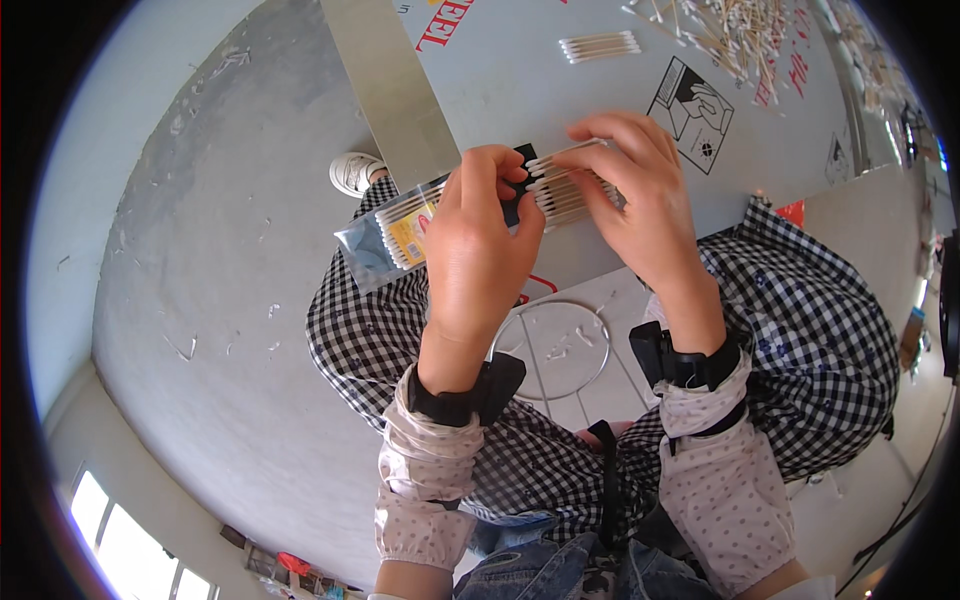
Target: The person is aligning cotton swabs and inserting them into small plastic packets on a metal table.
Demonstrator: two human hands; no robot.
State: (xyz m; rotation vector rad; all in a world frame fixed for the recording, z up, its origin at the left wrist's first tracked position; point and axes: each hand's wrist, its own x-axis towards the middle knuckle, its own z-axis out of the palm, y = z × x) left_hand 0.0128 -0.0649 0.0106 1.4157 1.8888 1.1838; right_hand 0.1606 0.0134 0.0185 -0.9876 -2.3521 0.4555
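My left hand (478, 225) is closed around a clear plastic bag (365, 240) at the table's near edge. White-tipped cotton swabs lie in a row inside the bag, with a yellow label (408, 238) beside them. Just right of that hand, a black piece (514, 208) shows between the fingers, partly hidden. My right hand (640, 185) holds a row of wooden-stick cotton swabs (565, 192), fingers curled over their right ends. The tips of these swabs point left, up against the black piece. Whether any of them reach inside the bag, I cannot tell.
A small neat row of cotton swabs (600, 46) lies farther back on the grey metal-topped table (540, 100). Behind it to the right spreads a loose heap of swabs (735, 35). A metal ring (607, 350) and scattered bits sit below, between my knees.
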